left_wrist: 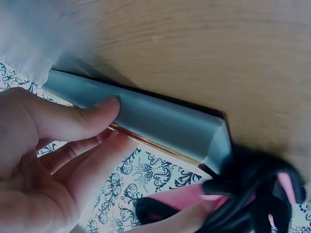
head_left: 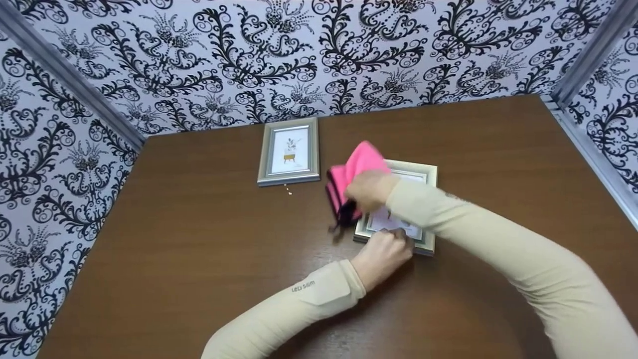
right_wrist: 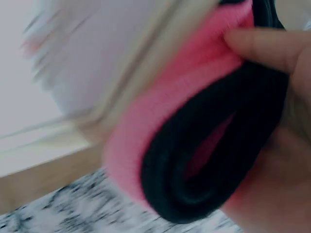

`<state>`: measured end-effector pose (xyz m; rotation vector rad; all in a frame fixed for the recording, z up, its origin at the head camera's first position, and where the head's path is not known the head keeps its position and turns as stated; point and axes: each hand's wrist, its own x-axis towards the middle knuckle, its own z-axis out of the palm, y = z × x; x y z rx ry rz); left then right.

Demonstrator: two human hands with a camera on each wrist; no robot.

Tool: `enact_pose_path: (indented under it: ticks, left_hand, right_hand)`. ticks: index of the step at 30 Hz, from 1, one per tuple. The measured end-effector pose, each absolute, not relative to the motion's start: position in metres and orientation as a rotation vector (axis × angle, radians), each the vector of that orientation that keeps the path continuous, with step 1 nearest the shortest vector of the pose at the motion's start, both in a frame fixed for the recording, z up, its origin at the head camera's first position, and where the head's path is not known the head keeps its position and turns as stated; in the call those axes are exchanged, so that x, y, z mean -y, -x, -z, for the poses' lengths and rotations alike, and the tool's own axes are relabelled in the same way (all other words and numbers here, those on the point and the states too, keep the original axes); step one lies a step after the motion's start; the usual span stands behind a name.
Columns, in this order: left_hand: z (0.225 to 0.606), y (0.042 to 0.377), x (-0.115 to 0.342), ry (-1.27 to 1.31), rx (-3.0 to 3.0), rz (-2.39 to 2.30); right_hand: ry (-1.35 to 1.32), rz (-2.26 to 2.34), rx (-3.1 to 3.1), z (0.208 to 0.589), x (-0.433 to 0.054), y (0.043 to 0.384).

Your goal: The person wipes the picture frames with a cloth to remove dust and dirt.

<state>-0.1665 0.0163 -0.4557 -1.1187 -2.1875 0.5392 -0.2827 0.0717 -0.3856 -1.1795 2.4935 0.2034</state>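
A picture frame [head_left: 430, 175] with a pale gold border lies on the brown table, partly covered by both arms. At its near edge, my left hand [head_left: 384, 253] grips the border. The thumb [left_wrist: 108, 108] presses the outer side of the frame [left_wrist: 160, 121] in the left wrist view. Over the frame's left side, my right hand [head_left: 370, 190] holds a bunched pink cloth [head_left: 368, 157] with black edging. Folded into a loop, the cloth [right_wrist: 146, 138] touches or nearly touches the blurred frame border in the right wrist view.
A second picture frame [head_left: 264, 154], showing a potted plant, lies toward the back of the table [head_left: 199, 239]. Small white bits [head_left: 289, 190] are scattered just in front of it. Patterned walls [head_left: 209, 60] with metal corner posts [head_left: 590, 55] enclose the table.
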Motion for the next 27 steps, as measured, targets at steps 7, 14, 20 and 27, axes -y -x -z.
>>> enact_pose_path:
  ticks: [7, 14, 20, 27]
  left_hand:
    - [0.461, 0.163, -0.014, 1.045, 2.080, -0.732]
    - [0.457, 0.166, -0.017, 1.067, 2.186, -0.550]
    - [0.452, 0.166, -0.021, 1.125, 2.298, -0.538]
    - [0.448, 0.167, -0.021, 1.164, 2.373, -0.508]
  right_hand:
    - [1.309, -0.216, -2.281, 0.377, -0.052, 0.240]
    - [1.136, -0.101, -2.367, 0.374, -0.068, 0.260]
    - [1.129, -0.140, -2.630, 0.385, -0.095, 0.305]
    - [0.808, 0.042, -2.834, 0.384, -0.135, 0.337]
